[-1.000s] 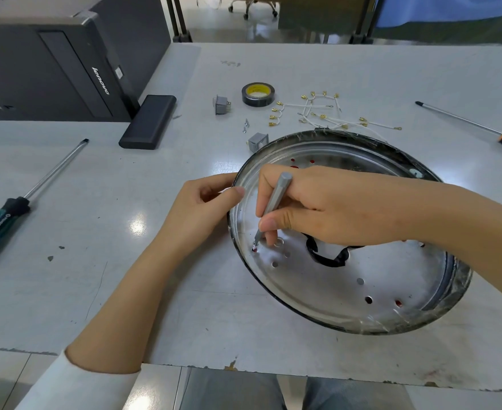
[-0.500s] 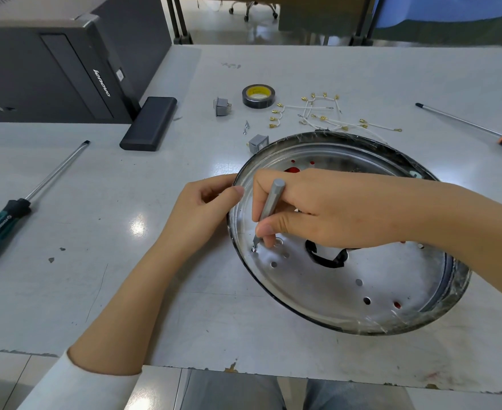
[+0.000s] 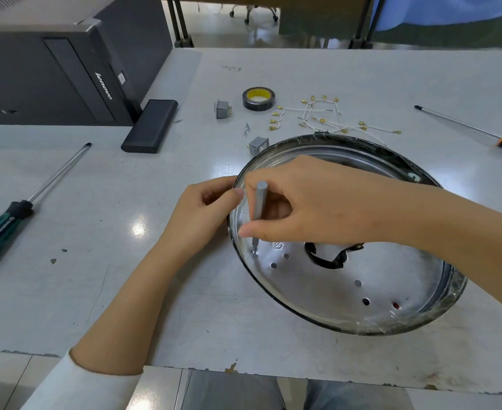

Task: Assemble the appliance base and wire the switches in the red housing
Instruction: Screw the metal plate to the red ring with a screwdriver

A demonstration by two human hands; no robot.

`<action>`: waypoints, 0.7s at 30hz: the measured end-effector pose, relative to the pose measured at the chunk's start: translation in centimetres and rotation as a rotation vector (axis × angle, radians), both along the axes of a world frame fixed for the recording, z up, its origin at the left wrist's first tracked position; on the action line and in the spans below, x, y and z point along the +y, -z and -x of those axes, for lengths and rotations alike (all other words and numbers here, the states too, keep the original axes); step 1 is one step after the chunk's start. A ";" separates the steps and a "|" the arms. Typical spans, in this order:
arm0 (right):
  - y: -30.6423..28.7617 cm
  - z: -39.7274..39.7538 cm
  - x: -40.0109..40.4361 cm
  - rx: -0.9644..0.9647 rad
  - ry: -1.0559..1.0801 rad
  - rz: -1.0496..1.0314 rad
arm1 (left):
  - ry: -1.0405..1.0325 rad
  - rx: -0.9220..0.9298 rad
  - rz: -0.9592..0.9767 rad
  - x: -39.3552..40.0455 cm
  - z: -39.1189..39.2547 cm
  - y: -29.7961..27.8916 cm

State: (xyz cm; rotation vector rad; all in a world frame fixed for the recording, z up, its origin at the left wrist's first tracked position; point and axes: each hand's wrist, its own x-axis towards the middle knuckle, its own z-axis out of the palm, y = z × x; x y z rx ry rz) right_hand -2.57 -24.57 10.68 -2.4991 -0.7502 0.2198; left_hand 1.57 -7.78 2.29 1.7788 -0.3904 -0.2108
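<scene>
A round metal base plate [image 3: 347, 291] with several holes and a black-edged centre opening lies on the table. My right hand [image 3: 311, 208] pinches a small grey screwdriver [image 3: 260, 202], nearly upright, its tip on a screw [image 3: 254, 250] at the plate's left side. My left hand [image 3: 205, 208] grips the plate's left rim, thumb on the edge. Red shows through a hole [image 3: 395, 305]. Two grey switches [image 3: 222, 109] [image 3: 258, 145], loose screws [image 3: 246, 129] and white wires with brass terminals [image 3: 326, 118] lie behind the plate.
A black tape roll [image 3: 258, 98] sits behind the plate. A green-handled screwdriver [image 3: 22, 208] lies at the left, an orange-handled one [image 3: 480, 131] at the far right. A black computer case [image 3: 51, 75] and a black box [image 3: 150, 125] stand at the back left.
The grey screwdriver has tilted from leaning right to nearly upright, its tip staying on the screw. My right fingers have shifted round it. The left hand stays on the rim.
</scene>
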 end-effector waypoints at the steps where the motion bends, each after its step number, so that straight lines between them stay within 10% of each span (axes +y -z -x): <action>1: 0.1 0.0 0.1 -0.019 0.014 0.003 | 0.001 0.002 0.001 0.0 0.0 0.0; 21: -2.4 -0.2 -0.3 0.121 -0.001 0.125 | 0.022 0.003 -0.050 0.2 -0.3 0.3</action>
